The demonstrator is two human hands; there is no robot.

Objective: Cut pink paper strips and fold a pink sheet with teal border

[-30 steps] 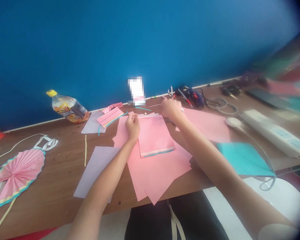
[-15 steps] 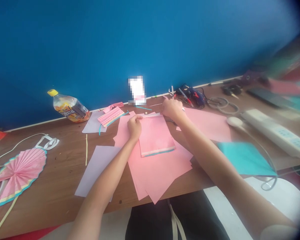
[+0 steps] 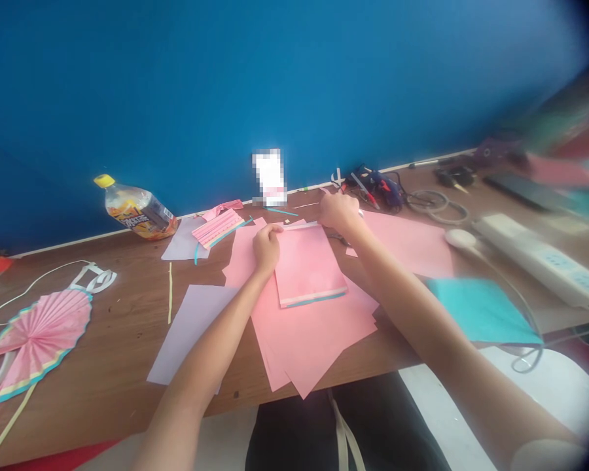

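Folded pink paper (image 3: 309, 268) on loose pink sheets (image 3: 314, 347), counter (image 3: 108, 353) beneath. Left grip (image 3: 266, 249) narrow, curled on paper's left edge. Right grip (image 3: 339, 212) narrow, just beyond paper's far right corner; whether holding anything, cannot tell.

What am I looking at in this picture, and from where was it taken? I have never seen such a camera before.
This picture comes from a camera worn on a person's head, looking down at their own two bare hands. There is no machine. The left hand rests on a pink paper sheet, and the right hand is at its far edge; what it holds is hard to tell. On the wooden table lie more paper sheets, a paper fan and a plastic bottle.
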